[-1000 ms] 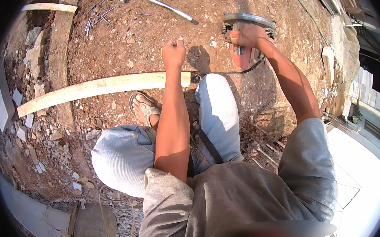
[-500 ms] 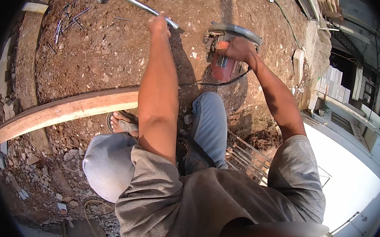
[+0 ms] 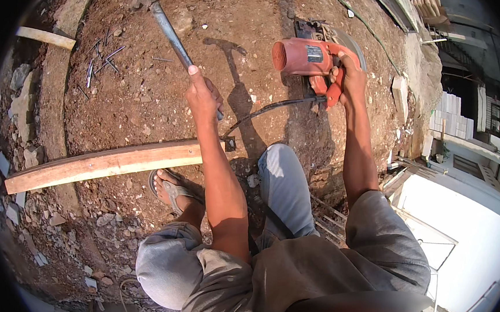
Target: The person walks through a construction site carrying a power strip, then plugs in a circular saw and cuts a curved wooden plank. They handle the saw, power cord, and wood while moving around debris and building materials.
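My left hand (image 3: pixel 203 96) is closed around the grey metal handle of a hammer (image 3: pixel 167 28), whose head lies near the top edge on the red earth. My right hand (image 3: pixel 347 74) grips the handle of an orange circular saw (image 3: pixel 307 56) resting on the ground; its black cord (image 3: pixel 264 110) trails back toward me. A long pale wooden plank (image 3: pixel 105 165) lies across the ground in front of my sandalled left foot (image 3: pixel 171 190). My knees in grey trousers are bent below.
Several loose nails (image 3: pixel 97 62) lie scattered on the earth at upper left. Stones and rubble (image 3: pixel 28 131) line the left side with another short plank (image 3: pixel 44 37). A drop-off with white wall (image 3: pixel 476 239) and stacked bricks (image 3: pixel 450 113) lies to the right.
My left hand left the plank's end, reached forward and took hold of the hammer handle. My right hand has stayed on the saw. The view has shifted closer over the ground.
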A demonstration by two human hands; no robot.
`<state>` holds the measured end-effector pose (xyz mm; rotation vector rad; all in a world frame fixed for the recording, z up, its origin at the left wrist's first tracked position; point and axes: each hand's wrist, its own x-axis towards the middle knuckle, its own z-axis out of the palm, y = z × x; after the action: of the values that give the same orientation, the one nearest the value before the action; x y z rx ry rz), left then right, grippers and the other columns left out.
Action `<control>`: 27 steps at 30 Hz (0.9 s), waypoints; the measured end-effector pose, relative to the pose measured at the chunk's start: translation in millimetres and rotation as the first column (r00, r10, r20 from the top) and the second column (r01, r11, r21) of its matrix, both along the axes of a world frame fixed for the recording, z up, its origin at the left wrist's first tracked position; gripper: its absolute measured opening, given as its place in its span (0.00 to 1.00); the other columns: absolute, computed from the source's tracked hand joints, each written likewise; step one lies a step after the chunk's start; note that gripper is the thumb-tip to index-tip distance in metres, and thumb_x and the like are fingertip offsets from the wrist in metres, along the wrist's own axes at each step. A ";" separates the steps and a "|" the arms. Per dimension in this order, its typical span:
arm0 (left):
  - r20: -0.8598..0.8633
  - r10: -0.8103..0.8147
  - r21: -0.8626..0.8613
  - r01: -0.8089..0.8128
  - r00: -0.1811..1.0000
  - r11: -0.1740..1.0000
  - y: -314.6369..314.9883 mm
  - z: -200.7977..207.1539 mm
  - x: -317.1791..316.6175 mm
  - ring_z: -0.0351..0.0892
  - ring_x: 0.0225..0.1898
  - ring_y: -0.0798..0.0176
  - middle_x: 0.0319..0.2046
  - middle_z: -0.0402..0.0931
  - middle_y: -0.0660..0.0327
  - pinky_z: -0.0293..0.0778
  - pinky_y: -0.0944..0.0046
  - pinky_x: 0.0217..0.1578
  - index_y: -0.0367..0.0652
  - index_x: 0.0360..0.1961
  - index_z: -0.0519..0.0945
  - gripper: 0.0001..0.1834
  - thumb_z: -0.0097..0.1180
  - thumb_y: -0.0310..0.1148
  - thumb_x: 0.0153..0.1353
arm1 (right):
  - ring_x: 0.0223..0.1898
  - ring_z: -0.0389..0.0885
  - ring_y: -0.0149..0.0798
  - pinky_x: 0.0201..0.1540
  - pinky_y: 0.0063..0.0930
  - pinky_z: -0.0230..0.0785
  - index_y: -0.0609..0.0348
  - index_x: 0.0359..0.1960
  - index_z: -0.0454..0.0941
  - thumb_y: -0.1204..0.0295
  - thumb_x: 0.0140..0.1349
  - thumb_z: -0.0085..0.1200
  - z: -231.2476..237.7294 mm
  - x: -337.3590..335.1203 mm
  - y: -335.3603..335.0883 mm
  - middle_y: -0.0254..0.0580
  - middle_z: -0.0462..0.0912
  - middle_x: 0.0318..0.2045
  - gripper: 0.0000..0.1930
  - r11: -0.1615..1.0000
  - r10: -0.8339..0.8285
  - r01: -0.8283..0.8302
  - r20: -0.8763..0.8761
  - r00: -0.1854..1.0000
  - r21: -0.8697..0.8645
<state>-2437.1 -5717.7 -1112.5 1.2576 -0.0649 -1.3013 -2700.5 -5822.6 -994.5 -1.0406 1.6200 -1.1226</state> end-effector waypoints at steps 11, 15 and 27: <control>-0.645 -0.347 -0.302 0.189 0.681 0.934 119.8 71.9 -47.4 0.49 0.05 0.73 0.08 0.52 0.71 0.50 0.70 0.05 0.48 0.17 0.62 0.33 0.37 0.65 0.66 | 0.16 0.73 0.28 0.19 0.23 0.64 0.63 0.34 0.81 0.61 0.56 0.62 -5.8 10.8 40.0 0.36 0.76 0.17 0.15 0.995 -0.099 0.099 0.103 0.990 0.003; -0.788 -0.524 -0.564 -0.036 0.324 0.825 184.9 72.8 -35.5 0.50 0.07 0.72 0.09 0.53 0.69 0.52 0.67 0.07 0.47 0.20 0.62 0.33 0.29 0.65 0.67 | 0.16 0.72 0.29 0.19 0.24 0.63 0.64 0.30 0.81 0.60 0.55 0.62 -12.1 12.6 75.3 0.37 0.76 0.17 0.16 0.997 -0.039 0.057 0.294 0.955 -0.050; -0.775 -0.486 -0.452 0.185 0.404 0.873 193.2 68.9 -64.3 0.50 0.07 0.73 0.09 0.53 0.70 0.51 0.69 0.06 0.46 0.20 0.62 0.34 0.29 0.66 0.67 | 0.17 0.75 0.32 0.24 0.30 0.68 0.70 0.20 0.79 0.56 0.53 0.62 -16.7 13.7 103.5 0.43 0.77 0.15 0.23 0.999 -0.010 0.014 -0.120 0.993 0.032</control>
<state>-2501.4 -5524.5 -1043.6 0.1621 0.2284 -2.0997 -2686.8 -5719.1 -1011.2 -1.0969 1.7354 -1.0549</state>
